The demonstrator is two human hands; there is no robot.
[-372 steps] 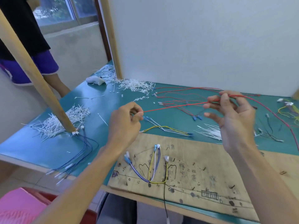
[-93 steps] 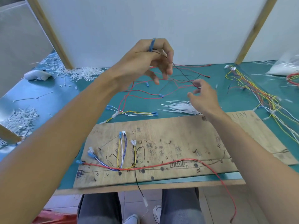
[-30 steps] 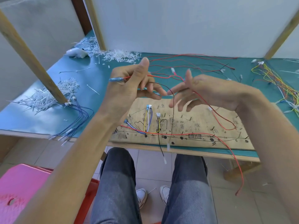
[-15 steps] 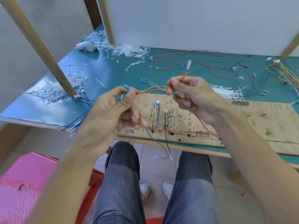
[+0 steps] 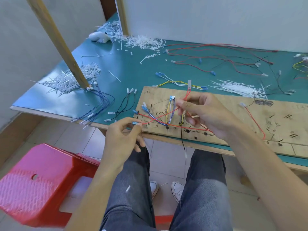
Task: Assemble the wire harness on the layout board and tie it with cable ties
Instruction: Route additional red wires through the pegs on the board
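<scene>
A wooden layout board [image 5: 233, 112] lies along the table's near edge, with blue, yellow, white and red wires [image 5: 169, 114] routed over its left end. My left hand [image 5: 124, 139] pinches the blue terminal of a red wire [image 5: 158, 119] just off the board's left corner. My right hand [image 5: 203, 112] pinches the same red wire higher up, over the board; its white connector [image 5: 189, 83] sticks up above my fingers. White cable ties [image 5: 236, 87] lie in a loose pile behind the board.
The green table [image 5: 130, 70] holds more loose red and black wires [image 5: 225, 64], a yellow-white wire set [image 5: 176, 83], blue wires [image 5: 100, 104] hanging over the left edge and heaps of cut tie ends [image 5: 70, 80]. A slanted wooden post [image 5: 58, 42] stands left. A red stool [image 5: 38, 177] is beside my knees.
Both hands have come down and toward the board's left end with the red wire. The left hand now sits lower, at the board's front corner.
</scene>
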